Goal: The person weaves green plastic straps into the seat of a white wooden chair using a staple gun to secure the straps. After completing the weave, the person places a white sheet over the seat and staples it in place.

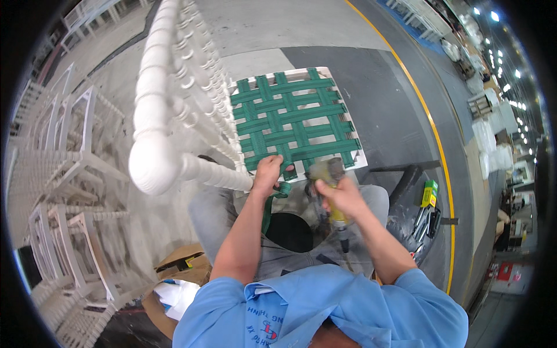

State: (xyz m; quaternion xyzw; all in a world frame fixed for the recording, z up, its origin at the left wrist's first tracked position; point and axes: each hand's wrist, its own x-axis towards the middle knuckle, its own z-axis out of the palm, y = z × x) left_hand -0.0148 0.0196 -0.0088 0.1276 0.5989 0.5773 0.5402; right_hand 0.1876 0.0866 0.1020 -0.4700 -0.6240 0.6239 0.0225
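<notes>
A white chair with turned, beaded spindles (152,110) stands before my knees, its seat facing me. Green webbing (301,119) criss-crosses the seat frame in a loose weave. At the near left corner of the seat, my left hand (269,174) is closed on a green webbing strap (282,190), whose loose tail hangs down between my legs. My right hand (343,198) grips a yellow and black staple gun (337,217), blurred by motion. Its head is close to the near edge of the seat, and a metal fitting hangs from its handle.
Several white chair frames (87,226) crowd the left side. An open cardboard box (152,301) sits at lower left. To the right, a green and yellow box (429,194) lies with hand tools (426,223). A yellow floor line (432,124) runs beyond them.
</notes>
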